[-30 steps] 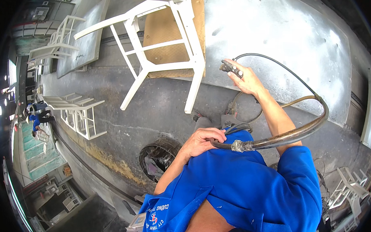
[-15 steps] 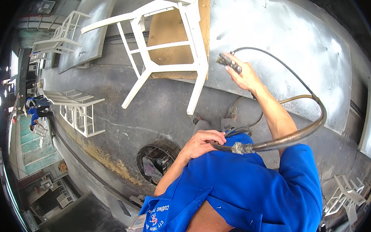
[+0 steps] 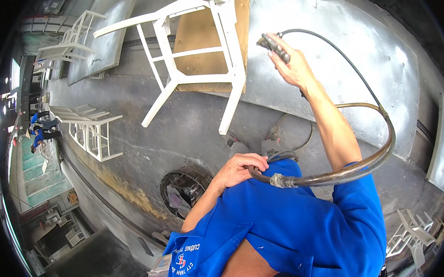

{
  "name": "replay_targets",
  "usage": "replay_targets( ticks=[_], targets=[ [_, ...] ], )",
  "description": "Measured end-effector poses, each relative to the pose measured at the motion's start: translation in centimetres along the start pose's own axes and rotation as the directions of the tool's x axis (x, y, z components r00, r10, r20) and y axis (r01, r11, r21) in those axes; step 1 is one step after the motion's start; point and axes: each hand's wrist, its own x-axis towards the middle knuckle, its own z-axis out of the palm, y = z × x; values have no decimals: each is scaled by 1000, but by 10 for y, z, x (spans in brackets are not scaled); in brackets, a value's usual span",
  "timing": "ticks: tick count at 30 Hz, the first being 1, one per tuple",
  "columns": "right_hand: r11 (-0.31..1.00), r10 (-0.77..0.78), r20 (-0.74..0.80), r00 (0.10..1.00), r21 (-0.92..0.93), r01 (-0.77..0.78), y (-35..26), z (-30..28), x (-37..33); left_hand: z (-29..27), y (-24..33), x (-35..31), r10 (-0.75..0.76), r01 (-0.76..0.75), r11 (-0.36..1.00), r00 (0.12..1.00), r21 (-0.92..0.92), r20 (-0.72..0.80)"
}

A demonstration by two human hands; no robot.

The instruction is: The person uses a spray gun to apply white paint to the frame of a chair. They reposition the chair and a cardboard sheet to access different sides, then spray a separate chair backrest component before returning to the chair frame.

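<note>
My right hand (image 3: 293, 67) is closed round a dark spray gun (image 3: 275, 46), held out over a grey metal-topped platform. From the gun a thin black hose loops down to join a thicker brown hose (image 3: 349, 172). Close to my body, my left hand (image 3: 236, 170) grips that hose bundle near its taped joint. Left of the gun, a white wooden chair frame (image 3: 201, 80) lies tipped on a brown board (image 3: 200, 33), its legs pointing toward me. The gun is apart from the chair.
The metal-topped platform (image 3: 335, 39) spans the upper right. A dark bucket (image 3: 183, 187) with cloth-like stuff inside stands on the floor to my left. More white chairs (image 3: 88, 130) stand further left, others (image 3: 412, 231) at the lower right. Two people (image 3: 42, 130) are at the far left.
My right hand has moved slightly up and away with the spray gun, and the hose has shifted with it. My left hand keeps its hold. The whole view has shifted slightly.
</note>
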Motion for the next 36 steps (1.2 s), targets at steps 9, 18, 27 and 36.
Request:
replay_targets(
  ticks=[9,18,27,36],
  targets=[
    [989,147,193,970,-10,-148,30,29,-70,-4,-9,-6,-8,6,999,998,33,55],
    [955,272,189,944,71,-290,-36,36,-137,-45,-9,-27,115,-128,986,986,103,121],
    [996,-2,-117,993,-87,-8,-133,82,-99,-115,-14,-96,227,-239,970,956,46,186],
    [972,72,-289,955,-194,-132,-192,117,-87,-187,-23,-172,241,-252,967,945,25,223]
  ],
)
